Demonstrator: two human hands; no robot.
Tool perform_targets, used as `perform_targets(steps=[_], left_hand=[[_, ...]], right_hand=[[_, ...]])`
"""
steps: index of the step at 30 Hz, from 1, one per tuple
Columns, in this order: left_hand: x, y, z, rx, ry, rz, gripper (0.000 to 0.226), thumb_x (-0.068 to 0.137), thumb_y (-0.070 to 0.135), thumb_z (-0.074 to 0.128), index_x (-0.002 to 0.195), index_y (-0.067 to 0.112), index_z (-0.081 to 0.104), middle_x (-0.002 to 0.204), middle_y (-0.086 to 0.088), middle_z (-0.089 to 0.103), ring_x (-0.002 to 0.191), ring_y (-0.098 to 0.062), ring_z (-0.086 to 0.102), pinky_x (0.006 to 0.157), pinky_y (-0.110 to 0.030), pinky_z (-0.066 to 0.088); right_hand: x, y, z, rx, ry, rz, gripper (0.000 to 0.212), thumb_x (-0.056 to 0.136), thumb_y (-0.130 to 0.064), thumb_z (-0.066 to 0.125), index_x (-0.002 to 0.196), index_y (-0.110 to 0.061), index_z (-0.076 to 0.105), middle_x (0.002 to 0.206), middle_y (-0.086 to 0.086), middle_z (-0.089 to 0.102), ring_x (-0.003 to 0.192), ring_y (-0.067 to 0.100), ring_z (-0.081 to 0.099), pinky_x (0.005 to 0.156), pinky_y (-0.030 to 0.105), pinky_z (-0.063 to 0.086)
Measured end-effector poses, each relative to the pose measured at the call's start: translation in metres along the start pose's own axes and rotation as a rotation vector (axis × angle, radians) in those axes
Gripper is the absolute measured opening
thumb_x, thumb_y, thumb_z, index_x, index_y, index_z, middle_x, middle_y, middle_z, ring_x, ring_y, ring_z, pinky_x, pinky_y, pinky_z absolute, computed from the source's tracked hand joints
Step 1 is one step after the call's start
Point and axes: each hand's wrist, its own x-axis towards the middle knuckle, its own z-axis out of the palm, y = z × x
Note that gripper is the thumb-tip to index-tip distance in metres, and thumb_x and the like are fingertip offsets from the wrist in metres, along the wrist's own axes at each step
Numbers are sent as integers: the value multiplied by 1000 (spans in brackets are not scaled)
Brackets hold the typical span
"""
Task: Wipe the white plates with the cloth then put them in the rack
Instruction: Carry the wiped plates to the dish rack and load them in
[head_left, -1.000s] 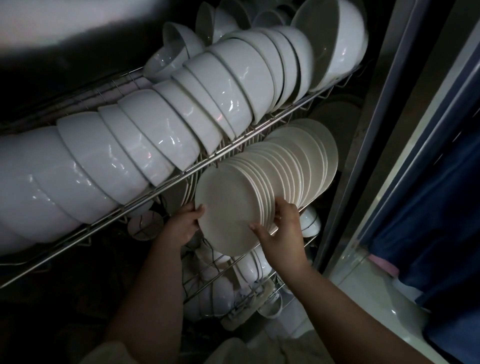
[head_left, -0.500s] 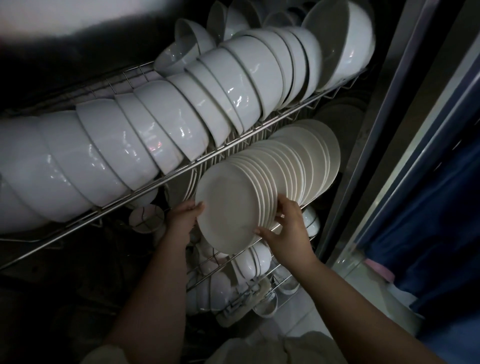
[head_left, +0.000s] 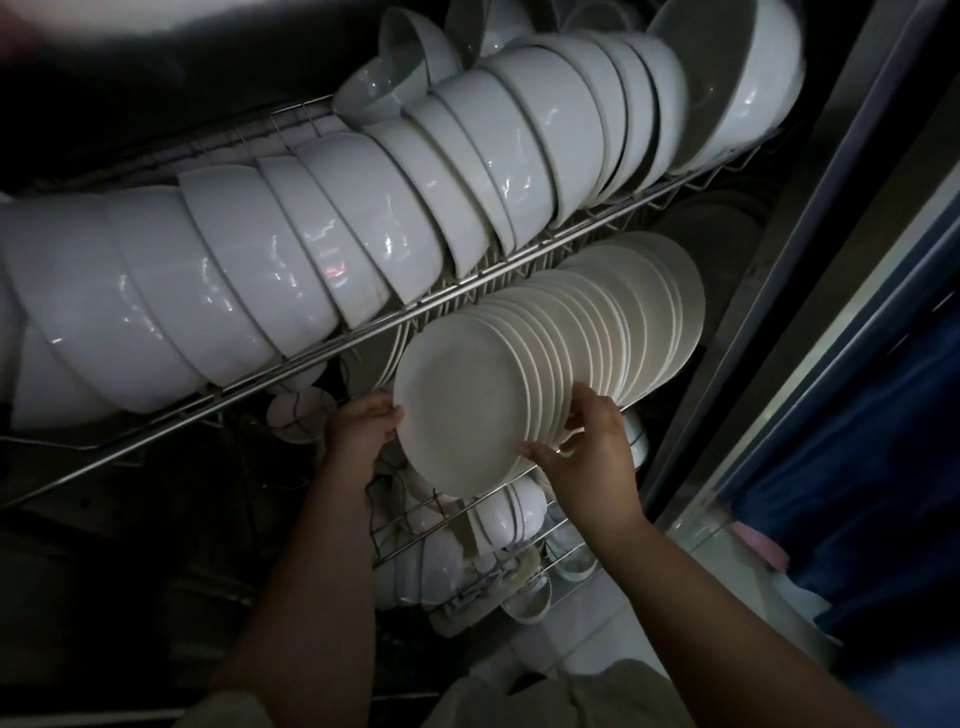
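**Both hands on the front plate at the lower rack**

The left fingers (head_left: 390, 415) curl against the rim of the front plate (head_left: 462, 405) at its 9 o'clock edge, fingertips touching the rim. How far they wrap behind it cannot be seen. The left hand (head_left: 363, 431) comes up from 6 o'clock, its forearm running down out of the view.

The right thumb (head_left: 535, 451) lies on the plate's face near its 4 o'clock edge. The other right fingers (head_left: 584, 397) reach over the rims just behind, so the right hand (head_left: 592, 452) pinches that side of the plate.

The front plate stands on edge, face to the camera, first in a row of plates (head_left: 634, 317) that leans away toward 2 o'clock. All of them sit in the lower rack (head_left: 441, 519), a wire shelf.

Below the plates, at 6 o'clock, small white cups (head_left: 511, 512) rest in the wire. Above, from 9 to 1 o'clock, the upper rack (head_left: 467, 283) carries a long line of white bowls (head_left: 311, 249), tipped on their sides and overlapping.

At 3 o'clock a metal cabinet frame (head_left: 779, 312) runs up the view, with a blue curtain (head_left: 857, 493) beyond it.
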Motion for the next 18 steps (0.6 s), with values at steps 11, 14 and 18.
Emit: perform_targets(steps=[11,14,18], left_hand=[[-2,1,-3,118,61,33,30,88,-8,61,118,-4,62,107,-15,65,70,-10,57,53,-16,45],[-6,1,-1,158,92,80,29,88,-9,60,116,-5,64,107,-17,66,73,-16,60,56,-16,49],[-12,1,3,260,129,136,29,82,-7,67,110,3,67,105,-17,69,94,-28,65,85,-39,54]], right_hand=[[-2,2,-4,-37,-37,-56,89,66,-24,89,139,-10,42,116,0,43,98,13,49,86,18,37],[-3,4,-6,-36,-37,-68,88,66,-29,89,139,-14,42,117,-3,42,97,9,48,84,18,40],[1,7,-12,-25,-33,-97,93,71,-32,85,147,-16,34,130,-2,40,111,9,48,90,16,41]])
